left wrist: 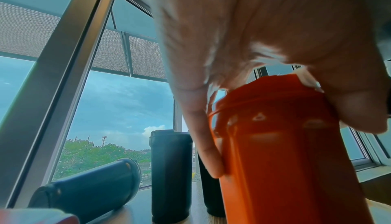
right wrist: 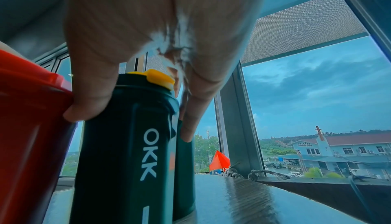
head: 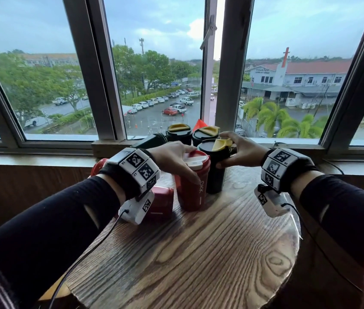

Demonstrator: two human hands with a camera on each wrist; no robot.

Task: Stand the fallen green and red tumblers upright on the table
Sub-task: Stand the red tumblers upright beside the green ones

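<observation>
Both hands gripping upright tumblers on round wooden table.
L hand curls round red plastic tumbler nr lid; R hand round dark-green yellow-lidded tumbler. Look rigid, smooth, prob slippery; hold upper body.

The round surface is wood with bold grain and a slight sheen. The red tumbler and green tumbler look smooth, satin plastic; the window frame is grey metal.
</observation>
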